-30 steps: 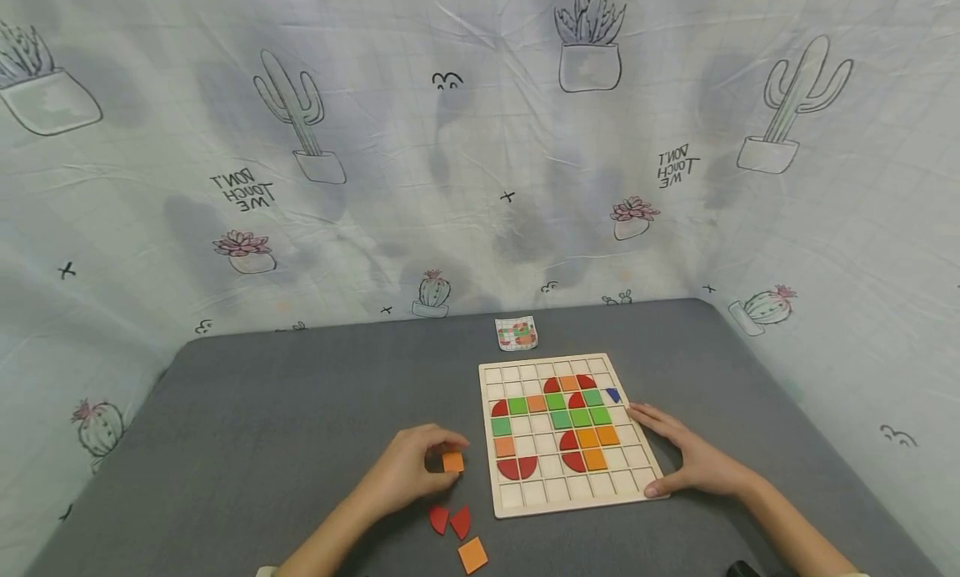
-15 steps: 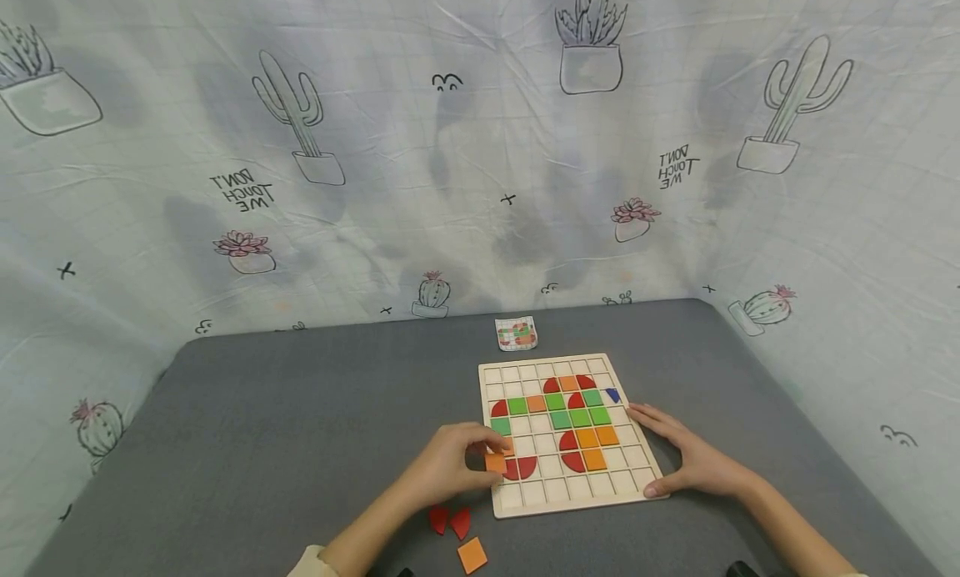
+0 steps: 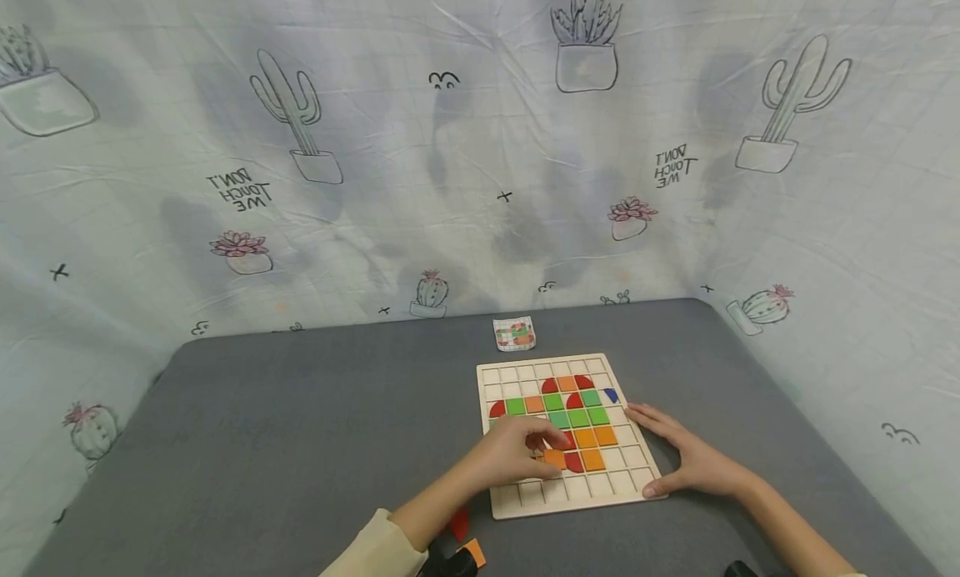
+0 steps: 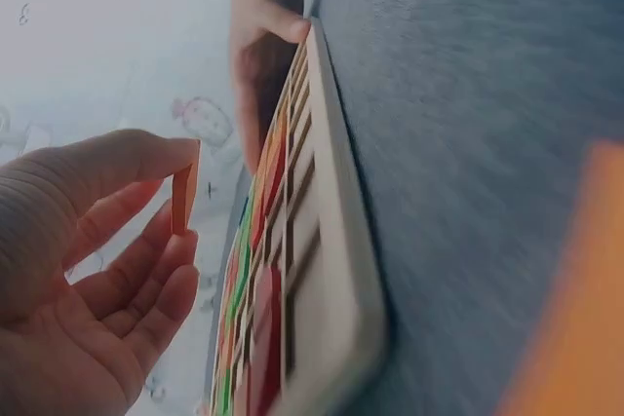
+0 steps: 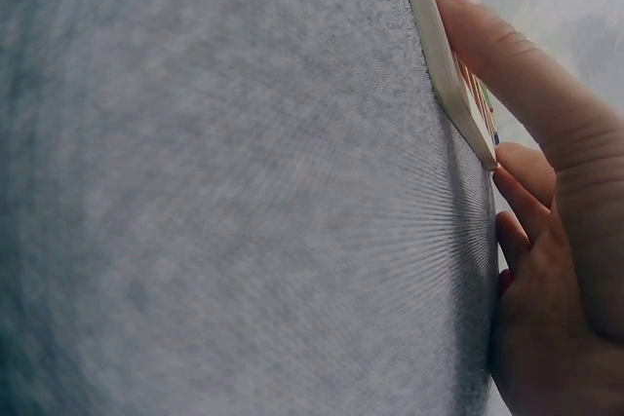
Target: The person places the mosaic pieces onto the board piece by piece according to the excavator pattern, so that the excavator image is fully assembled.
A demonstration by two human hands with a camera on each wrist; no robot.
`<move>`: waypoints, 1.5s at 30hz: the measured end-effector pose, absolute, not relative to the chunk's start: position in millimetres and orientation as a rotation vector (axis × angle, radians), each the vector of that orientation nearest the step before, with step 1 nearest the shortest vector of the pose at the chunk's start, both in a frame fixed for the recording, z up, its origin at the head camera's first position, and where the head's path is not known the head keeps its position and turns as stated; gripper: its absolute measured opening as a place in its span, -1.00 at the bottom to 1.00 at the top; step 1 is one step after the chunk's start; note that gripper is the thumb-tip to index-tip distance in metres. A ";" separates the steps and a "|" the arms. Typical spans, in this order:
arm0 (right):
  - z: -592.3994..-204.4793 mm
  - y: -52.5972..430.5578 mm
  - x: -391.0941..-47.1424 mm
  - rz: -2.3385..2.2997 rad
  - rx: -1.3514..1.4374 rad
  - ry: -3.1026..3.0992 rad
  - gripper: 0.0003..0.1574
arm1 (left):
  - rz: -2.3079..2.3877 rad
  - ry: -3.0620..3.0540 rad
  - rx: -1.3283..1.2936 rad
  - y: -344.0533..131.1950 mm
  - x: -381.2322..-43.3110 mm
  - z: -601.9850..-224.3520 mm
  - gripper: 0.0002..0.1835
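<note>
My left hand [image 3: 512, 454] pinches an orange square tile [image 3: 555, 459] between thumb and fingers. In the left wrist view the tile [image 4: 182, 192] is seen edge-on, off the board's surface. Below it lies the wooden grid board [image 3: 525, 495], with red quarter-round, green and orange tiles set in its cells. Part of the board's left side is hidden behind the left hand. My right hand [image 3: 686, 456] rests along the board's right edge, fingers extended, thumb on the near right corner. A blue piece [image 3: 611, 395] lies near that edge.
A small printed pattern card [image 3: 514, 334] lies beyond the board. Near the left forearm are a red piece [image 3: 460, 524] and another orange tile [image 3: 475, 552], both partly covered. A cactus-print cloth [image 3: 450, 160] surrounds the grey tabletop [image 3: 315, 427].
My left hand has carried the orange tile rightward from beside the board to over its middle. Its forearm now covers some loose pieces. The right hand has stayed at the board's edge.
</note>
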State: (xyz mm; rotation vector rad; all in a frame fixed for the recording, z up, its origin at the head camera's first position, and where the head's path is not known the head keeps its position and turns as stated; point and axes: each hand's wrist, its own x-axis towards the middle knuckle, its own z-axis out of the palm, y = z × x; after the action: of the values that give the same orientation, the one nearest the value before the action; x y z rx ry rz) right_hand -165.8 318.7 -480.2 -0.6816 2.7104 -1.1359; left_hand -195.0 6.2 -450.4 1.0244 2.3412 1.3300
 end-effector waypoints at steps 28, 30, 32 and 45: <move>-484.8 318.4 -168.5 -1.130 -0.683 2.713 0.24 | 0.700 2.699 1.355 92.9 -199.7 -458.4 -0.76; -484.2 318.3 -168.3 -1.129 -0.675 2.712 0.24 | 0.699 2.699 1.363 93.8 -199.9 -458.4 -0.76; -483.1 317.9 -168.3 -1.130 -0.673 2.712 0.24 | 0.685 2.708 1.367 94.9 -199.7 -458.0 -0.77; -482.0 317.8 -167.7 -1.129 -0.685 2.715 0.23 | 0.653 2.732 1.331 98.7 -197.0 -457.5 -0.81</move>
State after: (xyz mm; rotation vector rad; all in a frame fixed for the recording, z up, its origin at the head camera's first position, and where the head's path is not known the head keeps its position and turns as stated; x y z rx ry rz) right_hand -167.7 317.8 -482.0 -0.6849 2.7154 -1.1285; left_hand -197.0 98.7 -457.5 1.3309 2.7321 0.6526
